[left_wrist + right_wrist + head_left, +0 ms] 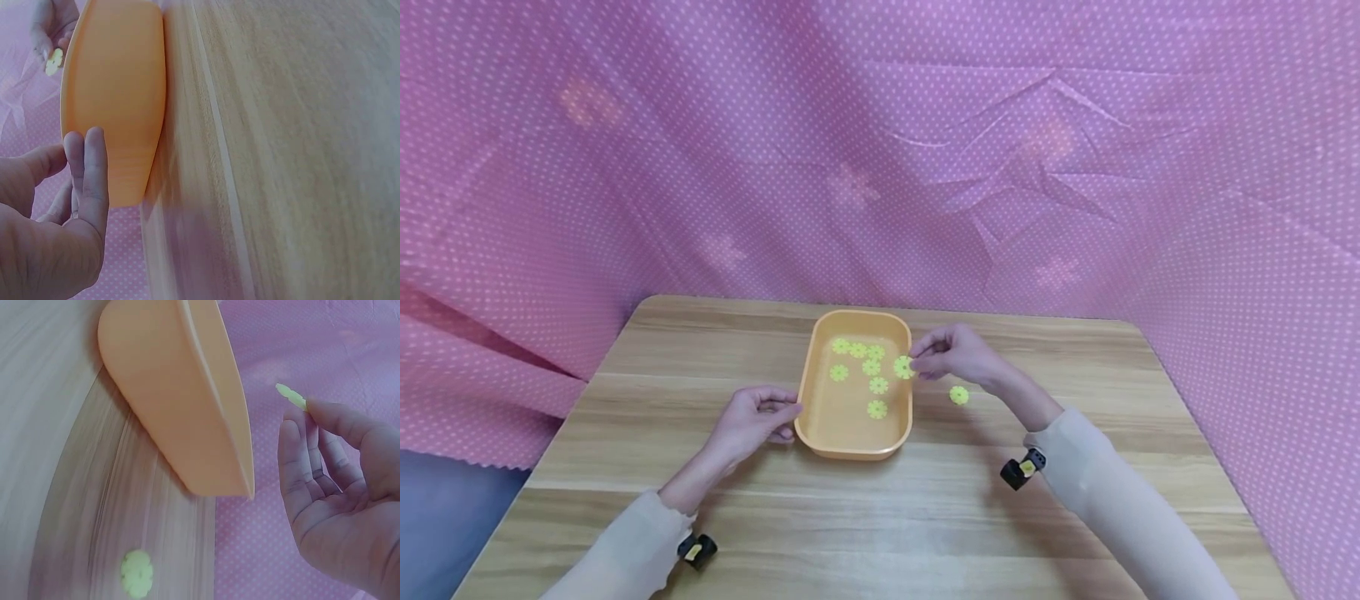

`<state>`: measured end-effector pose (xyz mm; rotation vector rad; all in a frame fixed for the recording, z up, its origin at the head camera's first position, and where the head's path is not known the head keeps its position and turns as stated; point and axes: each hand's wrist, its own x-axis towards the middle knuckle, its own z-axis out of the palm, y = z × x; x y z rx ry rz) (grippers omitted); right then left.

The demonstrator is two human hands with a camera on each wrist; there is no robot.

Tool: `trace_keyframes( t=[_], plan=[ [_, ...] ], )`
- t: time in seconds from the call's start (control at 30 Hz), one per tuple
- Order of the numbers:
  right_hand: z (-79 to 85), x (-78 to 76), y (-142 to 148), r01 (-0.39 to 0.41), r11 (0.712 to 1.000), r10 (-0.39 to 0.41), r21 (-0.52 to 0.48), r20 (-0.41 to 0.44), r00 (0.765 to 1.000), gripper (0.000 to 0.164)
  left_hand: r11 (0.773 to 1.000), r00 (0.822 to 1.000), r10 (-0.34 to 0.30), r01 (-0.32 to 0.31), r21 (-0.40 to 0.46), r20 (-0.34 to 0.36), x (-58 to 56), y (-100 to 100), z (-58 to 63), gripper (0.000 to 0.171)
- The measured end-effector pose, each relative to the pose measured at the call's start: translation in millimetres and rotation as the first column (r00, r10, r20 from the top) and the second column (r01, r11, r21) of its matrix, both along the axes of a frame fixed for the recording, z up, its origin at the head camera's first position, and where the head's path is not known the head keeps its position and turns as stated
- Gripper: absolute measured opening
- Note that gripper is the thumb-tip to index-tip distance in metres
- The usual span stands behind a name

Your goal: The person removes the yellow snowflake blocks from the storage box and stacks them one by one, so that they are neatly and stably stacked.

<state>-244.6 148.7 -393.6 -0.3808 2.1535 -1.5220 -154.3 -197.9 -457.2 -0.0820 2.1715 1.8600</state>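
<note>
An orange tray (831,425) with raised walls stands on the table, and several flat yellow flower-shaped pieces (838,373) lie inside it. My left hand (755,421) pinches the tray's left rim, thumb on the inner side and fingertips against the outer wall (119,75). Above the right rim, my right hand (958,360) holds one yellow flower piece (903,367) between thumb and fingers. The right wrist view shows this piece (291,396) edge-on at the fingertips, higher than the tray rim. Another yellow flower piece (958,396) lies on the table below the right hand.
The wooden table (880,525) has rounded far corners. A pink dotted curtain (880,167) hangs behind it and along both sides. Each wrist carries a small black camera (1022,469) beside a light sleeve.
</note>
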Motion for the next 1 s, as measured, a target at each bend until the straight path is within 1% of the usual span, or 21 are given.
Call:
trace_keyframes(
  t=[0.17, 0.3, 0.47, 0.6, 0.73, 0.9, 1.0],
  plan=[
    [-3.2, 2.6, 15.8, 0.045, 0.999, -0.045, -0.010, 0.023, 0.999, 0.026, 1.000, 1.000, 0.006, -0.006, -0.005, -0.002, 1.1, 1.1, 0.6, 0.040],
    [-9.4, 3.2, 28.2, 0.079, 0.997, -0.079, -0.020, 0.029, 0.996, 0.025, 1.000, 1.000, 0.010, -0.010, -0.010, -0.002, 1.6, 1.4, 0.2, 0.040],
    [-15.0, 3.9, 43.1, 0.096, 0.994, -0.095, -0.056, 0.029, 0.995, 0.028, 1.000, 1.000, 0.011, -0.011, -0.008, 0.000, 1.7, 1.0, -1.6, 0.041],
    [-21.0, 4.4, 55.1, 0.110, 0.992, -0.109, -0.063, 0.023, 0.994, 0.030, 1.000, 1.000, 0.009, -0.009, -0.001, 0.001, 2.2, 0.3, -2.5, 0.041],
    [-31.7, 4.4, 65.3, 0.146, 0.988, -0.144, -0.049, 0.038, 0.989, 0.031, 1.000, 1.000, 0.007, -0.007, -0.007, -0.002, 2.4, 0.1, -3.2, 0.041],
    [-49.7, 4.0, 75.0, 0.197, 0.980, -0.196, -0.021, 0.062, 0.979, 0.032, 1.000, 1.000, 0.016, -0.016, -0.020, 0.003, 1.5, 0.5, -4.2, 0.039],
    [-58.8, 4.1, 79.6, 0.200, 0.980, -0.199, -0.004, 0.062, 0.978, 0.033, 0.999, 1.000, 0.022, -0.021, -0.025, 0.008, 1.2, 0.1, -4.5, 0.038]
  ],
)
